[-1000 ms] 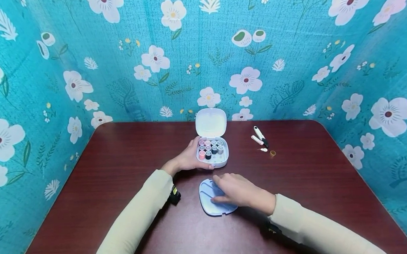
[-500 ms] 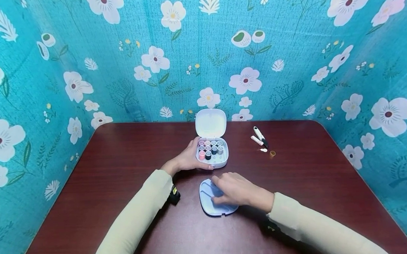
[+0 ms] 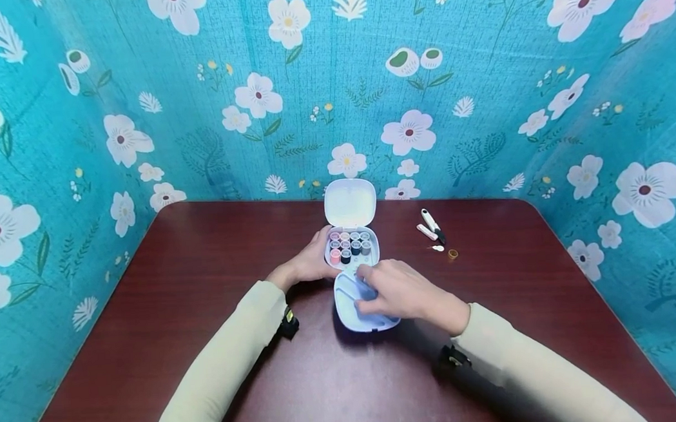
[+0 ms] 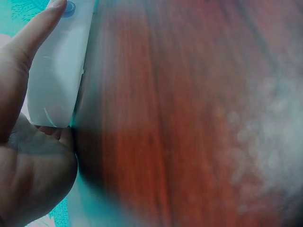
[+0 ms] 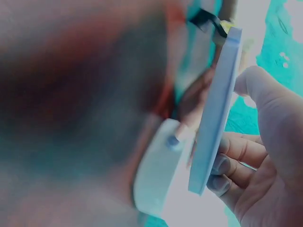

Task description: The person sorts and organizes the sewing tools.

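Observation:
An open white sewing box (image 3: 350, 202) stands at the table's middle back, lid raised, with several thread spools (image 3: 356, 247) inside. My left hand (image 3: 311, 262) holds the box at its left side, the thumb along the front wall in the left wrist view, near a round blue button (image 4: 69, 9). In my right hand (image 3: 401, 291) is a pale blue-white tray insert (image 3: 357, 315), pinched between thumb and fingers. The insert is lifted off the table just in front of the box, hiding its front edge. The right wrist view shows the insert edge-on (image 5: 215, 118) beside the box.
Right of the box lie a white tool with a black end (image 3: 430, 221), a small white bar (image 3: 426, 233), a small white needle threader (image 3: 438, 249) and a gold ring-shaped thimble (image 3: 453, 254). A floral teal curtain (image 3: 210, 115) surrounds the dark red table (image 3: 200, 245).
The right hand has raised the tray insert from the table and moved it away from me, up to the box's front. The left hand and box have stayed put.

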### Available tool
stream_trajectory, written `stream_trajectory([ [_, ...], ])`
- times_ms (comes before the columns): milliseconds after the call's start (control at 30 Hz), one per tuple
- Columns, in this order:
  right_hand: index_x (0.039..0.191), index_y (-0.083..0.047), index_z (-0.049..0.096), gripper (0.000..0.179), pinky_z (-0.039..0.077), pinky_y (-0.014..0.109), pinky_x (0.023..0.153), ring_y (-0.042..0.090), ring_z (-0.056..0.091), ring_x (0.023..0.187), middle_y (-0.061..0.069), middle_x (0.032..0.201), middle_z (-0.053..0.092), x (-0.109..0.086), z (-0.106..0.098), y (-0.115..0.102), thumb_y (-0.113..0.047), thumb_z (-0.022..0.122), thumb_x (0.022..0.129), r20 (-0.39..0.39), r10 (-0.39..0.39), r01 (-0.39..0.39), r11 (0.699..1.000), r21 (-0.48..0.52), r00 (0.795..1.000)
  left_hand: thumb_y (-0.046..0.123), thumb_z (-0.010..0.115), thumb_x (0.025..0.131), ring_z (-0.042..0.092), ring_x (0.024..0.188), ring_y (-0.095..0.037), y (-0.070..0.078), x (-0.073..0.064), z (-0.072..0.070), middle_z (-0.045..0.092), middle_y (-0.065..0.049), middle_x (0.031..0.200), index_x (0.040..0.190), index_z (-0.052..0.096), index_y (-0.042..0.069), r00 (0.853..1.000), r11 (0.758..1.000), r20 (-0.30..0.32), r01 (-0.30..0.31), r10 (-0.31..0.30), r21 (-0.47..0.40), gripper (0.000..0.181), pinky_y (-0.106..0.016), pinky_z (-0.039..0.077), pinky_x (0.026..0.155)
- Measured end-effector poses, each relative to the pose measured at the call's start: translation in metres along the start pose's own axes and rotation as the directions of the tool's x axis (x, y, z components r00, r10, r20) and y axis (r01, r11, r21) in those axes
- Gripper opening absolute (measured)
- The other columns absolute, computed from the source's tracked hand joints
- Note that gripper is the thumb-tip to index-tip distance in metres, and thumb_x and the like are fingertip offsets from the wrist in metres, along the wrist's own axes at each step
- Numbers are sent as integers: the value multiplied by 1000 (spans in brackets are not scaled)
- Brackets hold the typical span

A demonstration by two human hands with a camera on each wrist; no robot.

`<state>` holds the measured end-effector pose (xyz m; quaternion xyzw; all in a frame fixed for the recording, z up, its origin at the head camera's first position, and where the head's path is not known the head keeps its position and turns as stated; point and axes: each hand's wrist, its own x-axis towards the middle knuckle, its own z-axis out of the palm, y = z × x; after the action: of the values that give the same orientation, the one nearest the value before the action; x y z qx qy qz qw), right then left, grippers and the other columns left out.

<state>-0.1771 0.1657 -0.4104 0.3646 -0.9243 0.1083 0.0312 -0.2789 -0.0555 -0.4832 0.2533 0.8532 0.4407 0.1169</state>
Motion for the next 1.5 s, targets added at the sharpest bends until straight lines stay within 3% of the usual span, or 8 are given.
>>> stream_trajectory([
  [300,93,-9,65,34,31,27,46,10,38,50,-8,52,40,23,-20,19,-41,75,83,-85,25,-24,1000,7,996,17,93,69,35,138,-30,1,-1,-2,30,-20,154,157,19,3,1000,1000,11,-6,6,-9,116,-41,29,117],
  [700,98,-6,67,38,31,28,47,11,40,51,-7,51,41,46,-22,35,-40,73,83,-97,40,-40,999,-5,994,19,93,70,33,140,-29,4,-2,-3,29,-18,155,158,19,6,1000,1000,15,6,-6,-23,116,-42,31,115],
  [967,99,-5,68,39,37,29,48,14,46,54,-5,53,45,61,-15,45,-40,74,83,-106,64,-65,998,-5,992,29,98,66,35,139,-26,4,-2,1,31,-13,153,157,20,10,1000,1000,-8,28,-28,-10,121,-41,31,117],
  [1500,99,-7,62,35,31,31,49,16,42,55,-2,62,44,84,7,63,-37,73,86,-98,109,-115,992,-54,989,34,97,68,34,141,-23,1,-3,1,28,-13,157,161,10,11,999,998,-3,40,-40,-49,130,-40,29,118],
])
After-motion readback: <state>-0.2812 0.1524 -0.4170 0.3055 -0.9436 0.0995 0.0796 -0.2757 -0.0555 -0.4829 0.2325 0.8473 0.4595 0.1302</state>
